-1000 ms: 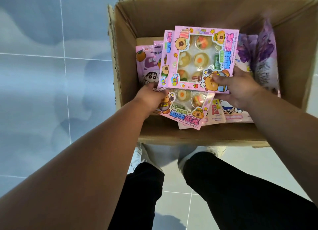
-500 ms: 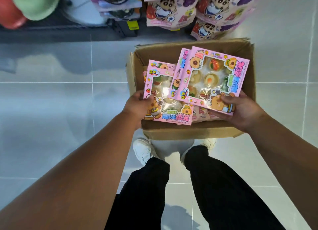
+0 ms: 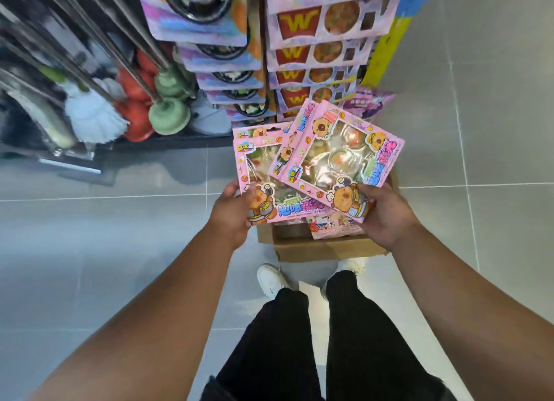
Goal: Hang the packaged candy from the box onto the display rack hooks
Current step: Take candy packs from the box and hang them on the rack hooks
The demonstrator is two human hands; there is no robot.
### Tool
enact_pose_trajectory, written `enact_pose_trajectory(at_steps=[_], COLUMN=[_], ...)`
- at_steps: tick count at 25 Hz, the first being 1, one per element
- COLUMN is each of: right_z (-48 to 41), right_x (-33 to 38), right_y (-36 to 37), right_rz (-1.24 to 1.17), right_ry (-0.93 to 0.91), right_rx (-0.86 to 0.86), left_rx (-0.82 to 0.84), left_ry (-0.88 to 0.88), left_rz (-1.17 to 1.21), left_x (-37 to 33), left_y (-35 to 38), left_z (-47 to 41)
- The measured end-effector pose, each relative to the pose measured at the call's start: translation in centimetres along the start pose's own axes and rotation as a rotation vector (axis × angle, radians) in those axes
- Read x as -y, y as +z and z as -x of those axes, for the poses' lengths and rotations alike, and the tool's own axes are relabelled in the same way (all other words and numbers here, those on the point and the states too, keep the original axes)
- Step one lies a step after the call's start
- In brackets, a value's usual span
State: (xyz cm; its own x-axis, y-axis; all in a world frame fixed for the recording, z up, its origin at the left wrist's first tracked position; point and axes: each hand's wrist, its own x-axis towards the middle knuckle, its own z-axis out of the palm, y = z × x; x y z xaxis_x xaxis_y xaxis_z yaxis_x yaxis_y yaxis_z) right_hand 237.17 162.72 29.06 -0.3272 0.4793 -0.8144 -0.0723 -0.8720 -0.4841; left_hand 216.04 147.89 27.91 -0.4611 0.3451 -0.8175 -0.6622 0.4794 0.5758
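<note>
The pink candy packs (image 3: 344, 151) have risen clear of the cardboard box (image 3: 323, 247) on the floor, and the rack (image 3: 317, 49) has come into view, so picking looks done and hanging comes next. The left hand (image 3: 236, 211) pinches one pack's lower corner in its fingers. The right hand (image 3: 386, 217) grips a fanned pair. The packs are flat, stiff cards with glossy clear windows over round sweets. The hooks are hidden behind the rows already hung.

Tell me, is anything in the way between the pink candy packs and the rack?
Nothing visible. The left hand and right hand hold the pink candy packs above the box; only air lies between them and the rack. Its hooks hide behind hanging packs.
</note>
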Motion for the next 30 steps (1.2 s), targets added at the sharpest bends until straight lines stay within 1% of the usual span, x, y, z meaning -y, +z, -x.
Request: enact_pose_trajectory(at_steps=[1, 4, 7, 9, 12, 15, 18, 22, 24, 27, 30], right_z=[1.4, 5.3, 8.8, 11.0, 13.6, 15.4, 16.4, 16.9, 16.9, 16.7, 16.4], right_x=[0.5, 2.3, 4.6, 6.0, 7.6, 9.3, 11.1, 14.2, 16.5, 20.0, 22.9], right_y=[0.9, 3.3, 4.9, 5.8, 6.9, 7.6, 8.0, 8.2, 8.1, 8.0, 7.7], right_rz=[0.026, 0.247, 0.397, 0.482, 0.479, 0.463, 0.431, 0.491, 0.555, 0.716, 0.721], right_ry=[-0.032, -0.157, -0.295, -0.327, -0.344, -0.421, -0.469, -0.463, -0.417, -0.302, -0.209], right_rx=[0.009, -0.042, -0.038, -0.027, 0.007, -0.078, -0.112, -0.102, -0.017, 0.135, 0.218], left_rx=[0.013, 0.035, 0.090, 0.103, 0.122, 0.142, 0.144, 0.141, 0.121, 0.111, 0.090], left_ry=[0.019, 0.073, 0.132, 0.160, 0.193, 0.219, 0.242, 0.259, 0.275, 0.301, 0.354], left_rz=[0.031, 0.069, 0.092, 0.094, 0.113, 0.113, 0.082, 0.072, 0.058, 0.060, 0.074], left_x=[-1.3, -4.5, -7.3, -8.5, -9.8, -11.3, -12.7, -14.6, -15.7, -17.2, -18.5], left_y=[-0.4, -1.5, -2.5, -2.9, -3.4, -3.6, -3.5, -3.0, -2.3, -1.0, 0.9], left_z=[1.5, 5.3, 9.0, 10.8, 12.5, 14.1, 15.4, 16.5, 17.1, 18.2, 19.4])
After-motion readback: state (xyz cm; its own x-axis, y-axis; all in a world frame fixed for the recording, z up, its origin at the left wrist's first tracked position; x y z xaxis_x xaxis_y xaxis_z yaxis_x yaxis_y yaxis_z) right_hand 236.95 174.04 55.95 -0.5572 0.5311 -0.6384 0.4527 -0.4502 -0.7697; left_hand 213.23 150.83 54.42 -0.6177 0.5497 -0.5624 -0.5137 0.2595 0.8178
